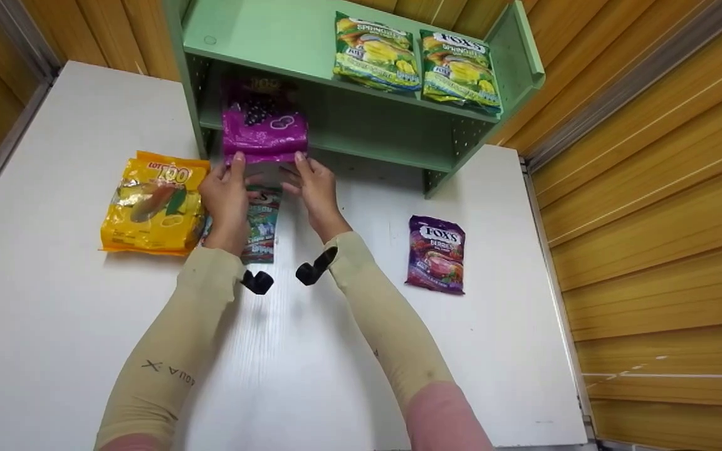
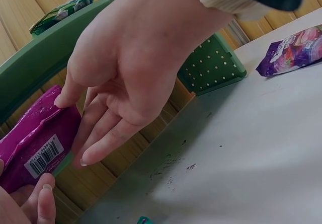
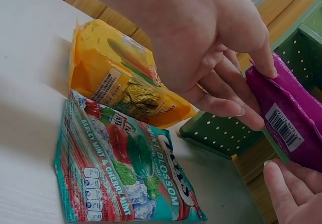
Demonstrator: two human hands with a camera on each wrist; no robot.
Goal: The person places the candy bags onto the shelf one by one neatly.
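My left hand [image 1: 228, 199] and right hand [image 1: 317, 194] hold a purple candy bag [image 1: 266, 139] by its near edge, one at each corner. Both thumbs lie on top, with fingers below. The bag's far part reaches into the lower compartment of a green shelf [image 1: 261, 37], in shadow. Its barcode side faces me in the right wrist view, between the left hand [image 3: 201, 43] and the right hand [image 3: 297, 196]. Below my hands lies a teal mint candy bag [image 3: 126, 168], partly hidden by the left hand in the head view.
A yellow candy bag [image 1: 154, 207] is on the white table [image 1: 311, 376] left of my left hand. Another purple bag, marked Fox's Berries [image 1: 436, 255], lies to the right. Two green-and-yellow bags, one left [image 1: 376, 56] and one right [image 1: 461, 72], rest on the shelf's upper level.
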